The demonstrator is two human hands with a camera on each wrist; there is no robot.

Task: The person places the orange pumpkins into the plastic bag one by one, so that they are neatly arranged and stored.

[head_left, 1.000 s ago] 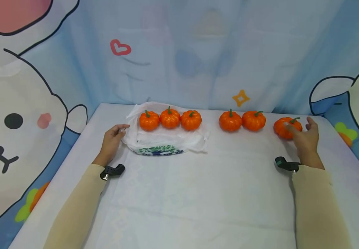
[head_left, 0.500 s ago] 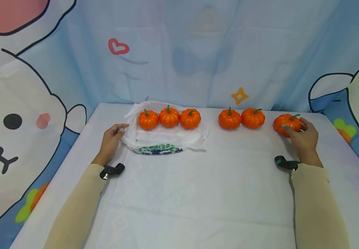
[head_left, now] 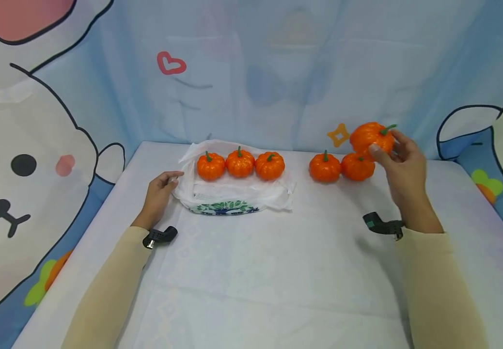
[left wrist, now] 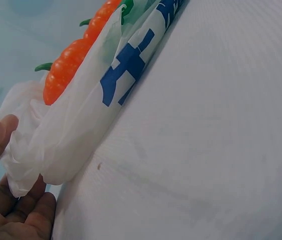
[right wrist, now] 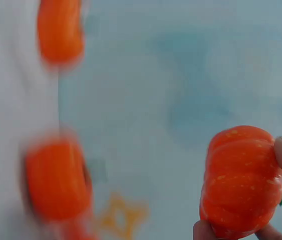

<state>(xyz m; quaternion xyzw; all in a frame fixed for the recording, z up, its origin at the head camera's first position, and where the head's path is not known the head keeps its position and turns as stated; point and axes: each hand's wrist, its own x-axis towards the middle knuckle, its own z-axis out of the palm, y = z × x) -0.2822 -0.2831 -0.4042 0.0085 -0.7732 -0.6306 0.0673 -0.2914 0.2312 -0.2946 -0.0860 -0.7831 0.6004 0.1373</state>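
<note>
My right hand [head_left: 406, 172] grips a small orange pumpkin [head_left: 371, 139] with a green stem, held up off the table. In the right wrist view, thumb and fingers press on opposite sides of that pumpkin [right wrist: 242, 182]. Just below it on the table sit two more pumpkins, one [head_left: 324, 167] beside another [head_left: 358, 168] that it partly hides. At the left, my left hand [head_left: 157, 196] holds the edge of a white plastic bag [head_left: 221, 196]. Thumb and fingers lie on either side of the bag's crumpled edge [left wrist: 25, 155] in the left wrist view. Three pumpkins [head_left: 240, 164] stand in a row in the bag's opening.
A white cloth covers the table [head_left: 273, 271]. Behind it hangs a blue curtain [head_left: 234, 97] with cartoon prints, close to the table's back edge. Black wrist cameras [head_left: 160, 236] sit on both wrists.
My right hand has closed on the rightmost pumpkin, lifted it and carried it left, above the other two. The left hand keeps its place at the bag.
</note>
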